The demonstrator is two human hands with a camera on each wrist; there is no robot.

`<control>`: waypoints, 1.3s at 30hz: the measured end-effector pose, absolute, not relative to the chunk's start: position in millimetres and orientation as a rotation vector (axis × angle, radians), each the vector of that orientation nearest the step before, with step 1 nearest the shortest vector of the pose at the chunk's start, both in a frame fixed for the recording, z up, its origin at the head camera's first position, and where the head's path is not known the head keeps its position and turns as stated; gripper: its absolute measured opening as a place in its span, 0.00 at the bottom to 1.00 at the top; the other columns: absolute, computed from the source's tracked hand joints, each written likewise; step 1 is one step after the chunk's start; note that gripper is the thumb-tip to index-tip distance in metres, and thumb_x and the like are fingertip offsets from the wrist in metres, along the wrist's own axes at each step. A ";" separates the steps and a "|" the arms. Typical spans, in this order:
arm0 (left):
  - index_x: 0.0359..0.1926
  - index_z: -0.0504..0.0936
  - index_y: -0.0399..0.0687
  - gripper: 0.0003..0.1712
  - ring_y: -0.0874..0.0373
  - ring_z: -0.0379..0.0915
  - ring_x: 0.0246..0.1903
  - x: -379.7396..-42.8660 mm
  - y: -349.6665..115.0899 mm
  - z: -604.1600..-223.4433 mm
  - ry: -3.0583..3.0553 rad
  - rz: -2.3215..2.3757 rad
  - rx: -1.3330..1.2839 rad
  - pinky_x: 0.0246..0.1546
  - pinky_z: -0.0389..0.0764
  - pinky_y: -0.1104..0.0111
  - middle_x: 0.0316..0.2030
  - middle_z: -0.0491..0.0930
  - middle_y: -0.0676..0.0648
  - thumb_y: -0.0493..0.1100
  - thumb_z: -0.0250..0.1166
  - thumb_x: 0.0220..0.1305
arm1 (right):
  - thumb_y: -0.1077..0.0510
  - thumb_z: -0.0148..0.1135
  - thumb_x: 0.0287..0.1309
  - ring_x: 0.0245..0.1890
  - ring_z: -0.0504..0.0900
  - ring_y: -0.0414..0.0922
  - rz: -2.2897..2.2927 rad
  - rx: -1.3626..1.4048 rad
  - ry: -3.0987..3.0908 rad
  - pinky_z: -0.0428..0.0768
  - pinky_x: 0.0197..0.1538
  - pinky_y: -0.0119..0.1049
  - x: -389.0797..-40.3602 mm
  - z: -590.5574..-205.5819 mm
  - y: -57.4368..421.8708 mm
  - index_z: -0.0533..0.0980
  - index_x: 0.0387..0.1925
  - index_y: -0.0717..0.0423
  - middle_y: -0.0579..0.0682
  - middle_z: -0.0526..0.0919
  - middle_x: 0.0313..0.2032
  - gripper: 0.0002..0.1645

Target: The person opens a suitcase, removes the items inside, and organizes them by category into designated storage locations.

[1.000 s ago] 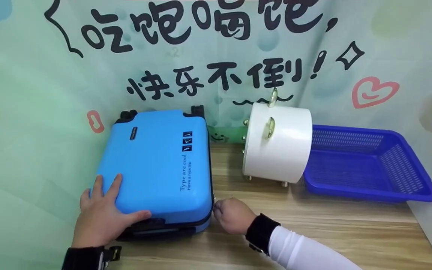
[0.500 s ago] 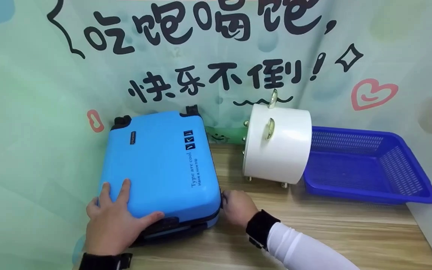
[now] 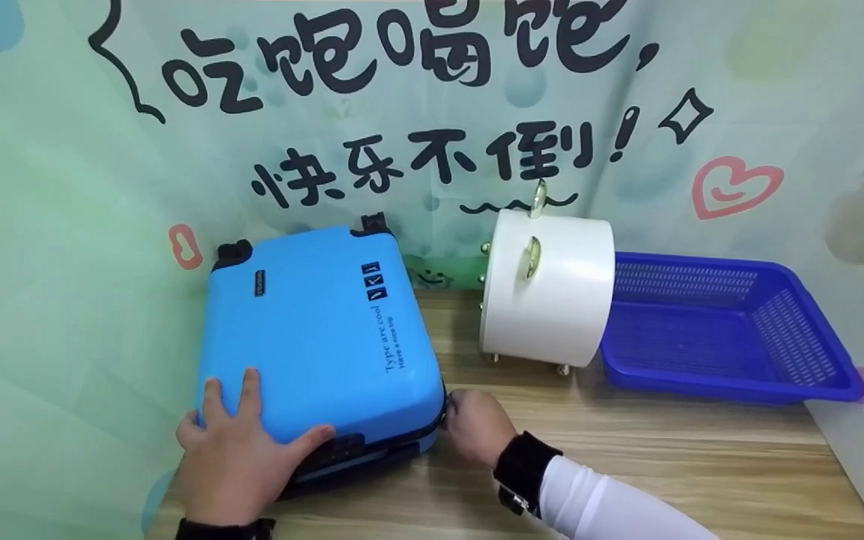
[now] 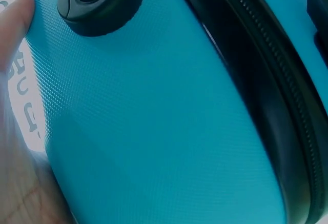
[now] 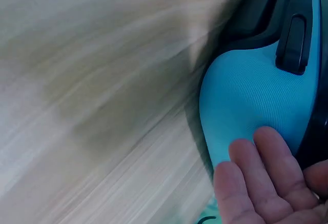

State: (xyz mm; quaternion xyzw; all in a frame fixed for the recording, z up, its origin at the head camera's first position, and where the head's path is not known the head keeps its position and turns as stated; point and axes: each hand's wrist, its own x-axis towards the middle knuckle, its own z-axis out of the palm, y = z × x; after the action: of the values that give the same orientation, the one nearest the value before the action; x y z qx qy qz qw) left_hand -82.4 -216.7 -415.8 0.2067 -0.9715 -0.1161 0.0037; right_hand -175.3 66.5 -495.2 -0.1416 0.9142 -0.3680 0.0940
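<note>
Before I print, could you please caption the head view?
Left hand spread on a blue suitcase, right hand at its edge.

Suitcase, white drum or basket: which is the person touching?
The blue suitcase: the left hand rests spread on it, the right hand is at its zipped edge. No hand touches the white drum or blue basket.

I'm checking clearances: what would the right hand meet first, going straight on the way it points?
The blue suitcase, most likely: the right hand points at its side and looks close or touching, though exact contact is unclear.
</note>
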 end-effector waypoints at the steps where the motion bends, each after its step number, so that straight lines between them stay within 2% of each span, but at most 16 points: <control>1: 0.84 0.50 0.47 0.92 0.09 0.52 0.62 -81.7 -214.0 -416.4 -3.044 -0.353 0.656 0.47 0.75 0.22 0.77 0.42 0.21 1.02 0.49 0.27 | 0.65 0.52 0.72 0.29 0.81 0.44 -1.084 -0.397 2.722 0.82 0.37 0.42 -177.9 -495.3 65.8 0.82 0.33 0.58 0.48 0.85 0.27 0.14; 4: 0.83 0.52 0.44 0.90 0.10 0.55 0.61 -78.4 -205.8 -419.3 -3.024 -0.306 0.659 0.49 0.76 0.24 0.77 0.44 0.21 1.01 0.50 0.30 | 0.65 0.54 0.71 0.30 0.81 0.45 -1.046 -0.357 2.774 0.83 0.38 0.44 -186.6 -497.5 64.5 0.81 0.31 0.56 0.47 0.82 0.26 0.13; 8: 0.82 0.55 0.40 0.86 0.11 0.59 0.59 -74.7 -196.1 -424.5 -2.972 -0.234 0.629 0.51 0.76 0.26 0.75 0.48 0.20 0.97 0.56 0.36 | 0.65 0.56 0.69 0.29 0.82 0.46 -1.039 -0.338 2.846 0.83 0.37 0.45 -197.2 -501.5 64.9 0.79 0.27 0.54 0.48 0.83 0.26 0.13; 15: 0.80 0.59 0.38 0.81 0.12 0.64 0.56 -73.8 -189.4 -429.6 -2.910 -0.168 0.578 0.58 0.69 0.29 0.73 0.53 0.18 0.91 0.65 0.40 | 0.65 0.55 0.69 0.33 0.88 0.51 -1.001 -0.383 2.877 0.86 0.39 0.48 -195.5 -502.7 72.3 0.79 0.27 0.56 0.52 0.87 0.28 0.13; 22: 0.80 0.59 0.39 0.81 0.12 0.64 0.56 -74.9 -186.3 -428.7 -2.912 -0.160 0.583 0.60 0.68 0.28 0.73 0.53 0.19 0.93 0.63 0.40 | 0.62 0.52 0.73 0.24 0.78 0.42 -1.055 -0.383 2.774 0.78 0.30 0.38 -181.1 -497.7 80.3 0.81 0.29 0.56 0.45 0.81 0.24 0.16; 26: 0.80 0.60 0.39 0.80 0.12 0.65 0.55 -75.1 -182.6 -427.5 -2.899 -0.143 0.575 0.59 0.70 0.29 0.72 0.54 0.19 0.92 0.63 0.41 | 0.62 0.52 0.74 0.24 0.77 0.42 -1.089 -0.368 2.747 0.77 0.30 0.37 -177.8 -495.9 82.2 0.82 0.29 0.57 0.45 0.82 0.25 0.17; 32: 0.79 0.60 0.39 0.76 0.15 0.67 0.50 -75.0 -168.4 -424.9 -2.873 -0.137 0.571 0.51 0.76 0.32 0.72 0.54 0.18 0.89 0.66 0.45 | 0.62 0.53 0.73 0.27 0.82 0.44 -1.079 -0.291 2.794 0.82 0.33 0.41 -191.5 -496.2 84.0 0.83 0.33 0.58 0.48 0.86 0.28 0.14; 35: 0.80 0.60 0.40 0.73 0.19 0.68 0.45 -73.3 -157.3 -421.2 -2.912 -0.114 0.563 0.38 0.82 0.38 0.71 0.55 0.18 0.87 0.66 0.49 | 0.63 0.53 0.72 0.32 0.86 0.49 -1.047 -0.257 2.851 0.86 0.39 0.46 -203.7 -496.5 88.7 0.82 0.32 0.57 0.52 0.88 0.30 0.14; 37: 0.80 0.60 0.41 0.71 0.24 0.69 0.41 -70.9 -150.5 -415.8 -2.957 -0.111 0.533 0.29 0.82 0.43 0.70 0.57 0.19 0.86 0.66 0.51 | 0.64 0.53 0.72 0.35 0.88 0.52 -1.041 -0.237 2.885 0.87 0.43 0.50 -210.7 -496.4 92.7 0.82 0.32 0.57 0.55 0.89 0.31 0.13; 39: 0.79 0.63 0.42 0.68 0.26 0.70 0.38 -68.4 -146.2 -406.1 -2.999 -0.124 0.474 0.25 0.82 0.45 0.67 0.62 0.20 0.84 0.66 0.53 | 0.64 0.54 0.70 0.38 0.90 0.56 -1.032 -0.234 2.925 0.87 0.44 0.52 -216.2 -497.3 96.8 0.81 0.31 0.58 0.58 0.89 0.33 0.13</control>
State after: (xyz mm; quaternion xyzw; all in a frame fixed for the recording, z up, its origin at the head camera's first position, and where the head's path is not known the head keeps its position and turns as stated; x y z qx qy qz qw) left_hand -68.4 -146.2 -406.1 0.1558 -0.9856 -0.0407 0.0515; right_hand -216.2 96.8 -497.3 -0.0751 0.9402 -0.3318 0.0153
